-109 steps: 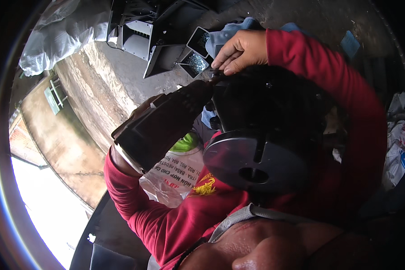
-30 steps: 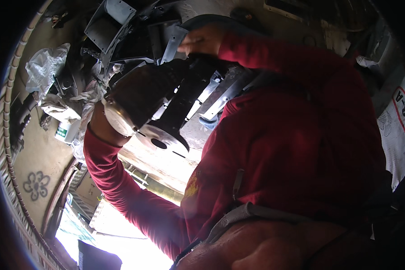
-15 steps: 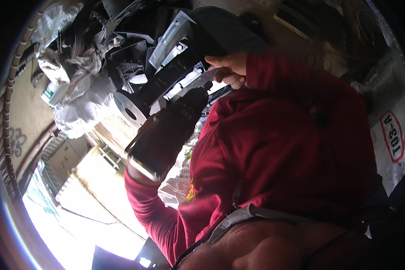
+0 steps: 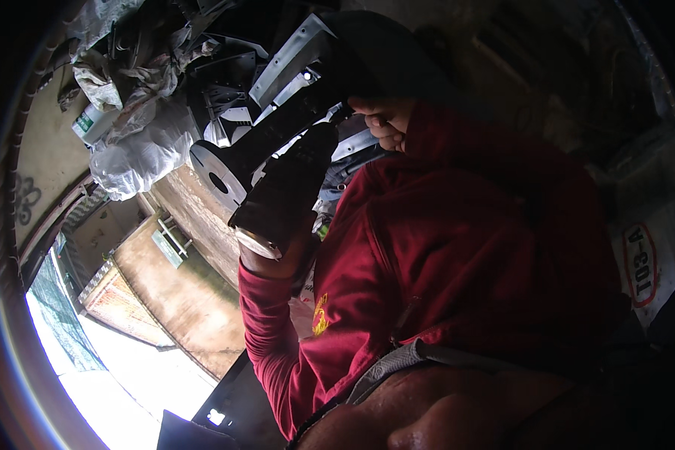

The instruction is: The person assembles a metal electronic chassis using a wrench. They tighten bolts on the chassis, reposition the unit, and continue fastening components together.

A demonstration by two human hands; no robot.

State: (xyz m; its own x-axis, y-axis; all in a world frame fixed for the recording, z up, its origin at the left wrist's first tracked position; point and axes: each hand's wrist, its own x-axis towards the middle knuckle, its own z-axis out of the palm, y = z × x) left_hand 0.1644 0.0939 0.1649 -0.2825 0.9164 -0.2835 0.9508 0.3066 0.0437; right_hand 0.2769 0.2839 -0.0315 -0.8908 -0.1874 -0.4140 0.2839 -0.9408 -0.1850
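A dark bar-shaped part slants across the upper middle, with a pale round flange that has a hole in it at its lower left end. My left hand, in a black glove, lies alongside the bar just right of the flange. Shadow hides its fingers, so their grip does not show. Bare and with curled fingers, my right hand is close to the bar's upper right end. Whatever it pinches is too dark to make out. Light metal brackets stand just behind the bar.
Crumpled clear plastic bags and a white bottle with a green label are at the left. More metal pieces pile up at the back. A white printed sack is at the far right. Bright ground lies lower left.
My left hand has moved up a little along the bar. My right hand's fingers have drawn in more tightly. The surroundings at left have shifted upward in the view, and the picture is darker.
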